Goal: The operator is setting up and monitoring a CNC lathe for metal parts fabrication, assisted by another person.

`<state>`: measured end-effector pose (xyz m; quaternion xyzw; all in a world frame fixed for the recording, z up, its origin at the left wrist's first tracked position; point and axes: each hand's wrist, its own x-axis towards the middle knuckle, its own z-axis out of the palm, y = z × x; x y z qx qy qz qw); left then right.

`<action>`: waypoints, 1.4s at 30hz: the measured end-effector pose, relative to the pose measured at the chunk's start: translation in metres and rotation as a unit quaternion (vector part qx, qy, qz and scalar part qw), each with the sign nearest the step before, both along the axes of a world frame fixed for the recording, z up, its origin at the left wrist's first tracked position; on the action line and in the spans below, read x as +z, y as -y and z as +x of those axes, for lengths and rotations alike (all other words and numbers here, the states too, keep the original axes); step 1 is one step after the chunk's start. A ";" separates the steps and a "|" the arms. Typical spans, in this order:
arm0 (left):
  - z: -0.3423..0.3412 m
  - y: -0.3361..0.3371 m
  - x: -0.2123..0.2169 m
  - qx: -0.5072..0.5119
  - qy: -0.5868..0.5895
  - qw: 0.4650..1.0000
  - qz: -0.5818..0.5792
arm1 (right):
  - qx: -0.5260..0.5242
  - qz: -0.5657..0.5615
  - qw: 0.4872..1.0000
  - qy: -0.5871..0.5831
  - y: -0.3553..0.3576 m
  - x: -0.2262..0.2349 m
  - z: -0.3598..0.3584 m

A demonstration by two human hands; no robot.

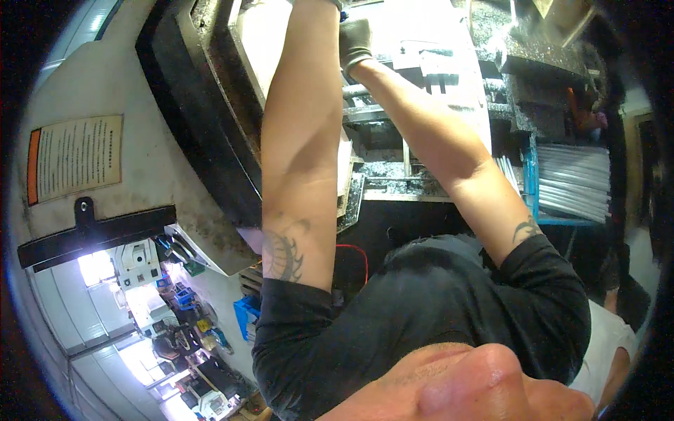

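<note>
Both my arms reach up and away over a brightly lit machine bed. My right hand [357,41] wears a grey glove and sits at the top of the head view, beside my left wrist. Its fingers are turned away or hidden, so I cannot make out what it holds. A small blue bit shows at its left edge. Of my left hand, only a sliver of grey glove cuff shows at the top edge. Past the gloves, a white glare washes out the work area. Metal rails [368,114] sprinkled with shavings lie under my right forearm.
A machine's dark-edged door frame [203,105] stands close at my left, with a notice sheet [76,158] on its pale panel. At the right, a blue rack [533,179] holds a stack of silvery bars [574,182]. A red cable [361,256] hangs near my waist.
</note>
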<state>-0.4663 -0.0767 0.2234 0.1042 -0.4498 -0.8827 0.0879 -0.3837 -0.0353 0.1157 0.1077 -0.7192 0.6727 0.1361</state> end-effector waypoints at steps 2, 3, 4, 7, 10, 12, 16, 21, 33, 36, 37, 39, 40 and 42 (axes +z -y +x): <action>0.006 0.002 0.001 -0.007 0.002 1.000 -0.011 | 0.006 -0.017 0.994 0.107 -0.008 0.024 0.015; 0.009 0.001 0.002 -0.011 0.004 1.000 -0.016 | 0.004 -0.018 0.994 0.109 -0.008 0.019 0.014; 0.012 0.000 0.002 -0.015 0.005 1.000 -0.020 | 0.027 -0.051 0.996 0.065 -0.009 0.017 0.013; 0.015 -0.024 0.008 -0.047 0.007 0.998 -0.031 | 0.191 -0.018 0.976 0.102 -0.045 0.016 -0.017; 0.032 0.004 0.005 -0.033 0.013 0.998 -0.046 | 0.387 -0.024 0.922 -0.003 -0.081 0.067 0.003; 0.032 -0.005 0.009 -0.049 0.011 0.997 -0.055 | 0.384 0.068 0.919 -0.064 -0.111 0.071 -0.013; 0.035 -0.017 0.011 -0.068 0.011 0.996 -0.064 | 0.380 0.095 0.918 -0.061 -0.120 0.058 -0.021; 0.043 -0.018 0.011 -0.070 0.016 0.995 -0.069 | 0.314 0.306 0.884 -0.164 -0.099 0.050 -0.010; 0.052 -0.012 0.010 -0.084 0.019 0.992 -0.095 | 0.263 -0.004 0.949 0.171 -0.053 0.019 0.014; 0.054 -0.012 0.009 -0.086 0.021 0.991 -0.098 | 0.251 -0.011 0.956 0.154 -0.053 0.014 0.013; 0.055 -0.011 0.008 -0.083 0.022 0.991 -0.104 | 0.250 -0.013 0.957 0.147 -0.053 0.014 0.012; 0.057 -0.010 0.008 -0.085 0.032 0.991 -0.100 | 0.249 -0.012 0.959 0.135 -0.053 0.013 0.014; 0.057 -0.011 0.007 -0.087 0.029 0.991 -0.096 | 0.248 -0.009 0.960 0.130 -0.054 0.012 0.015; 0.055 -0.010 0.009 -0.089 0.026 0.991 -0.092 | 0.249 -0.005 0.961 0.118 -0.054 0.013 0.014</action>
